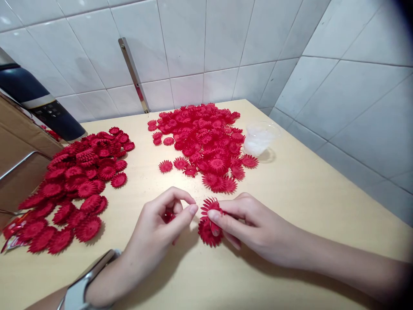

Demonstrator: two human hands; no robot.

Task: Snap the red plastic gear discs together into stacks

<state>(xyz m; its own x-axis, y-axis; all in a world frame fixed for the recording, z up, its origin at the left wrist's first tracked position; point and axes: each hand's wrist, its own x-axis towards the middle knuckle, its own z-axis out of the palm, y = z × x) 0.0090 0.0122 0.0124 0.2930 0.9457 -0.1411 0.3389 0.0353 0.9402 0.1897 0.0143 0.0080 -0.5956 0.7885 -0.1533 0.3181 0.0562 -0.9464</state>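
Red fringed paper-like flowers [210, 232] are pinched between the thumb and fingers of my right hand [248, 224], with their narrow petals fanning out to the left. At least two layers show there, one above the other. My left hand [164, 224] is just left of them, apart by a small gap. Its thumb and forefinger tips come together, and the other fingers curl around something red [168, 216]. Most of that red piece is hidden in the palm, so its shape cannot be made out.
A large heap of red flowers [206, 142] lies at the table's back middle, another heap [74, 185] at the left. Right of the back heap stands a clear plastic cup [260, 137] with white contents. A dark bottle [41, 101] and cardboard box [26, 142] border the left; tiled walls enclose the back and right.
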